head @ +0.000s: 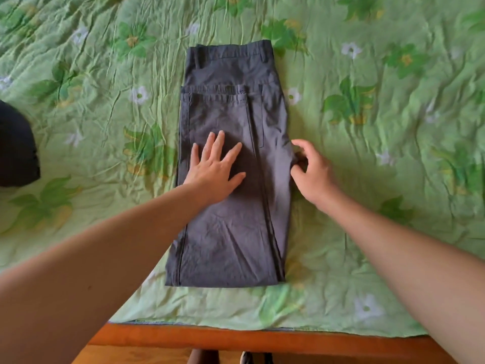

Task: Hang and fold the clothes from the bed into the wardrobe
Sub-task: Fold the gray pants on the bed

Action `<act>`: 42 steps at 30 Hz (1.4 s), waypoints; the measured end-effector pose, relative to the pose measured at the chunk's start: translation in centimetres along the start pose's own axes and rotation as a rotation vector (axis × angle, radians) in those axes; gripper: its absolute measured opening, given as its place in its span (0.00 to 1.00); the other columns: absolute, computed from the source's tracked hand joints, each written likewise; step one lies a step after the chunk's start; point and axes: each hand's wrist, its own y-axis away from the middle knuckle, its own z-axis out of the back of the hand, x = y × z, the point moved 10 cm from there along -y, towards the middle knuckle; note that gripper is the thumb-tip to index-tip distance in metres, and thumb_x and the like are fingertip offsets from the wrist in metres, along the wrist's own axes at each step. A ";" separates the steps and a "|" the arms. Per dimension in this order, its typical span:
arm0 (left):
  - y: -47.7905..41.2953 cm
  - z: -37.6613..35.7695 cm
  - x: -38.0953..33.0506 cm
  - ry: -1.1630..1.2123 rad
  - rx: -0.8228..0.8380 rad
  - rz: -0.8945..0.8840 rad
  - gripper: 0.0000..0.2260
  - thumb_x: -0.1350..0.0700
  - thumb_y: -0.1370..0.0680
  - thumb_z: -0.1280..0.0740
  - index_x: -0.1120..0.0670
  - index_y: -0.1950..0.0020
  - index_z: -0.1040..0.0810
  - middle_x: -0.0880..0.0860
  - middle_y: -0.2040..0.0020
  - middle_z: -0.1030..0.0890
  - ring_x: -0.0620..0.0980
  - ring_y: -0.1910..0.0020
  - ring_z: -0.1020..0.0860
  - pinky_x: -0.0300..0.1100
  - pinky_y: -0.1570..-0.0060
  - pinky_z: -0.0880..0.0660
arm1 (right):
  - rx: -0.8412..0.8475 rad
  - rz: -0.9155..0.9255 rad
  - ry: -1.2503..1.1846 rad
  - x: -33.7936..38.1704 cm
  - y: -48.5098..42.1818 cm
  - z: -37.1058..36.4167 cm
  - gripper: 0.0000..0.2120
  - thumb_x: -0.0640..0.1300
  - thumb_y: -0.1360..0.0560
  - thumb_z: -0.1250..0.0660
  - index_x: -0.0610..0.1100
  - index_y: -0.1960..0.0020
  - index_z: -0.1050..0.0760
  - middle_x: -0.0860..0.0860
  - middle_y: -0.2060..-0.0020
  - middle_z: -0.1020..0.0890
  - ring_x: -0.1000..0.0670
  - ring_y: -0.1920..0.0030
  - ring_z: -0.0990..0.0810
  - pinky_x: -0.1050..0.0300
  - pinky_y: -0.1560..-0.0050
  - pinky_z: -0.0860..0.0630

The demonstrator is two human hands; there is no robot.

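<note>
A pair of grey trousers (228, 101) lies folded lengthwise on a green floral bedspread (367, 74). Its waistband (231, 49) is at the far end and its folded bottom edge is at the near end, close to the edge of the bed. A back pocket (217, 111) faces up just below the waistband, and the legs lie stacked, their seams running down the right side of the trousers.

The left hand (215, 169) rests palm down on the middle of the trousers, toward their left edge. Its fingers are straight and spread wide, pressing the cloth flat. The right hand (312, 174) is at the trousers' right edge, level with the left hand. Its fingers and thumb are curled in, pinching a small bunch of the grey cloth where it sticks out from the side. Both bare forearms reach in from the near side, one on each side of the trousers' lower half.

Well to the left of the trousers, a dark garment (15, 148) lies at the border of the view, only partly visible. Below the trousers' near end, past the hem of the bedspread, runs the orange-brown wooden bed frame (262, 340). The tip of a dark shoe (246, 358) shows under it.
</note>
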 end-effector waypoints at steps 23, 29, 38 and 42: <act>-1.4 -3.5 0.3 -0.048 0.036 0.003 0.33 0.33 0.20 0.58 0.42 0.21 0.70 0.56 0.22 0.73 0.57 0.24 0.74 0.66 0.28 0.70 | -0.230 0.121 0.397 0.8 -0.6 4.5 0.21 0.37 0.28 0.41 0.43 0.37 0.21 0.42 0.41 0.23 0.36 0.40 0.26 0.42 0.39 0.30; -1.4 -3.3 0.3 -0.065 -0.001 0.008 0.33 0.32 0.20 0.58 0.42 0.21 0.69 0.56 0.21 0.71 0.57 0.24 0.73 0.65 0.28 0.70 | 0.205 0.478 0.874 3.7 -0.9 -5.3 0.34 0.65 0.19 0.52 0.47 0.18 0.46 0.47 0.18 0.48 0.44 0.18 0.54 0.32 0.23 0.55; 0.6 -2.5 0.6 -0.084 -0.005 -0.014 0.33 0.33 0.19 0.55 0.43 0.20 0.65 0.57 0.20 0.67 0.56 0.21 0.69 0.61 0.24 0.65 | 0.071 0.250 0.717 2.2 3.6 -4.7 0.38 0.65 0.19 0.51 0.39 0.21 0.41 0.36 0.20 0.47 0.37 0.19 0.51 0.34 0.22 0.56; 8.1 -4.1 1.9 -0.042 -0.065 0.021 0.32 0.34 0.19 0.54 0.43 0.18 0.60 0.57 0.19 0.64 0.55 0.20 0.65 0.58 0.22 0.59 | 0.097 0.397 0.538 4.0 11.3 -7.9 0.37 0.64 0.20 0.46 0.37 0.22 0.37 0.35 0.22 0.39 0.36 0.21 0.44 0.37 0.23 0.43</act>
